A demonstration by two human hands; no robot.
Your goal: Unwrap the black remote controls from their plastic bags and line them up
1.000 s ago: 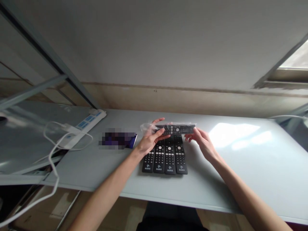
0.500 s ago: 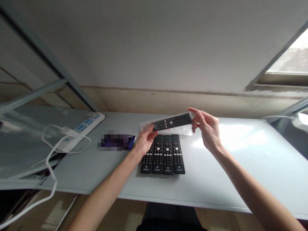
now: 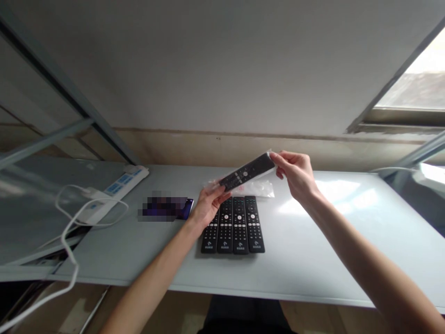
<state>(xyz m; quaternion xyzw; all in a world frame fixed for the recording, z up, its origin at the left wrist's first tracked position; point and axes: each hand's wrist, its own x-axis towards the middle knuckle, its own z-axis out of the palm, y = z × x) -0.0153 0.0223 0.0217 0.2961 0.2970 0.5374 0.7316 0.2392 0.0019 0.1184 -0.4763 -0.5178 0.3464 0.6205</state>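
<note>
A black remote control (image 3: 253,169) in a clear plastic sleeve is held up over the table, tilted with its right end higher. My left hand (image 3: 207,204) is closed on its lower left end. At the upper right end, my right hand (image 3: 295,171) pinches the remote and sleeve between thumb and fingers. Below lie several black remote controls (image 3: 239,232) side by side in a row, the leftmost partly covered by my left hand. A clear plastic bag (image 3: 259,189) with red print lies on the table just behind the row.
A phone (image 3: 186,208), partly blurred out, lies left of the remotes on the pale table (image 3: 330,250). Farther left stands a white power strip (image 3: 120,188) with a looping white cable (image 3: 71,253). Metal frame bars (image 3: 69,86) rise at the left; a wall closes the back.
The right end of the held remote has risen, so it tilts more steeply. My right hand's raised index finger has come down into a grip on that end.
</note>
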